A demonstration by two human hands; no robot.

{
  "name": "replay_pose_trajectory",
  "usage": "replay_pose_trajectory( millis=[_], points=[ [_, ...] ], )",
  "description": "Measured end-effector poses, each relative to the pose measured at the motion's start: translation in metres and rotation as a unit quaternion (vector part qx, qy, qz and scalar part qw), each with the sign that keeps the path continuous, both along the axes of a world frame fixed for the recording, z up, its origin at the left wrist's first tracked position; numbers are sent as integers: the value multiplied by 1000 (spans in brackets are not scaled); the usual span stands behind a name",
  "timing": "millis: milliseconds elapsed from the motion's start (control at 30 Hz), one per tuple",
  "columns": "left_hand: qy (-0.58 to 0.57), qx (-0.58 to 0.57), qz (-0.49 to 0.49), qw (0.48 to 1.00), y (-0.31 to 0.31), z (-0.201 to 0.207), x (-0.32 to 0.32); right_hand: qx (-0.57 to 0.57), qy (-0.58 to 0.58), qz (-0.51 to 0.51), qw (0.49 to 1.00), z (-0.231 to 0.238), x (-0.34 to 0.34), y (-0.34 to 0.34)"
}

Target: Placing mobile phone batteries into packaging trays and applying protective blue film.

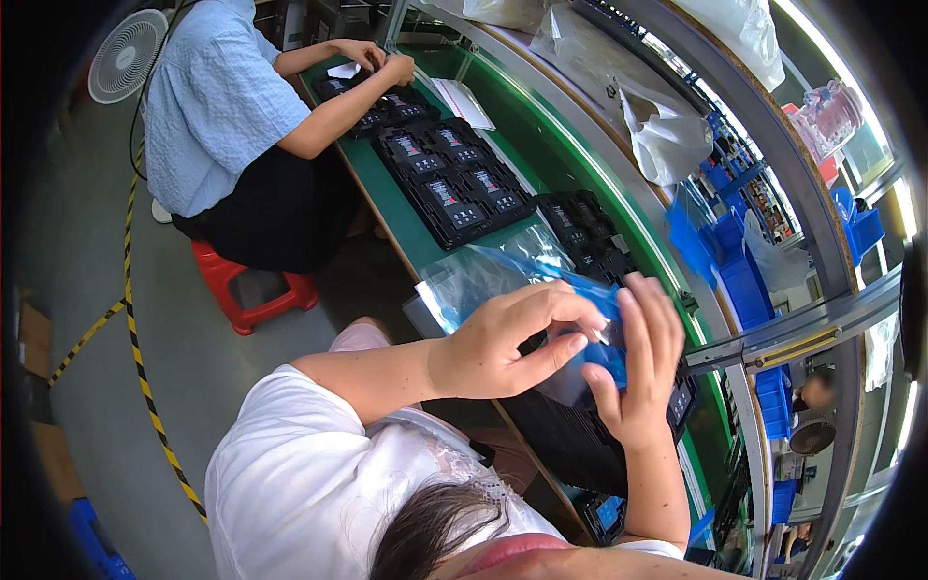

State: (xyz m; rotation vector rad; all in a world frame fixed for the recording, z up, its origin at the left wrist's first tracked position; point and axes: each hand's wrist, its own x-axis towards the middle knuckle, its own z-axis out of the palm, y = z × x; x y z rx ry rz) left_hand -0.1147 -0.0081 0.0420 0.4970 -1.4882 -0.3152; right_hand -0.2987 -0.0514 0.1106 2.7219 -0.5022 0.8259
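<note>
My left hand (517, 340) is in the middle, its thumb and forefinger curled together by a small pale thing that I cannot make out. Close beside it, my right hand (643, 362) has its fingers stretched out and a little blurred. Blue film (606, 360) shows between and behind the two hands. A clear plastic sheet or bag (459, 285) lies beyond my left hand on the bench edge. Just past the hands sits a black tray (580, 222) with dark flat parts, and beneath them is a stack of black trays (561, 435), partly hidden.
Further along the green bench (435, 251), black trays (454, 179) hold dark printed parts. A co-worker (227, 116) on a red stool (253, 290) handles parts at the far end. A metal rail (793, 324) crosses at right, near blue bins (742, 271). A fan (128, 56) stands at far left.
</note>
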Motion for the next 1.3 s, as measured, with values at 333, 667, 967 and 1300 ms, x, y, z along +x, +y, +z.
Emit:
replay_pose_trajectory(
  millis=[333,667,967,1300],
  points=[
    [-97,229,-63,966,7,20,29,52,-141,87,985,-13,-5,-9],
    [-152,29,81,985,-2,17,42,133,-127,100,978,-3,-8,-4],
    [-95,8,66,993,-8,5,51,-39,-136,89,986,2,-7,5],
    [124,-78,348,926,-17,6,67,185,-488,-137,842,14,-47,-20]
  ],
)
